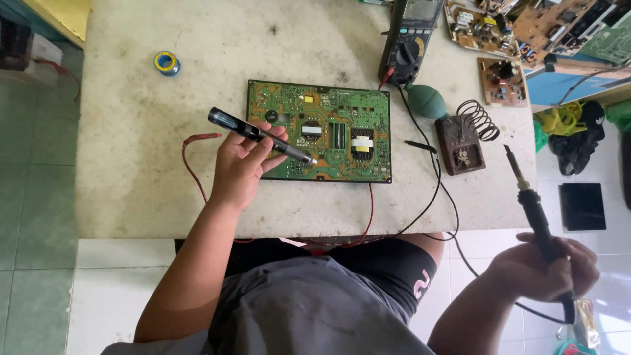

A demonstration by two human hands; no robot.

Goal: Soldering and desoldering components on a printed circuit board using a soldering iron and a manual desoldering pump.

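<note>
Your left hand (244,163) has its grip closed around a slim black pen-shaped tool with a metal tip (261,135), and that tool lies slantwise: its long axis runs from the butt end at upper left down to the tip at lower right, where the point sits over the lower middle of the green rectangular circuit board (319,129). The board lies flat near the middle of the pale, stained bench (131,131), long side across you, so it is just ahead of and to the right of your left grip. Your right hand (544,266) is well apart from it, off the bench's near right corner, with its grip wrapped tight on the black handle of a soldering iron (536,213). The iron's long axis stands nearly upright in the view, tip leaning up and slightly left, toward the brown stand with a coiled wire holder (468,137) rather than toward the board. The left hand is clearly the nearer one to the board.
</note>
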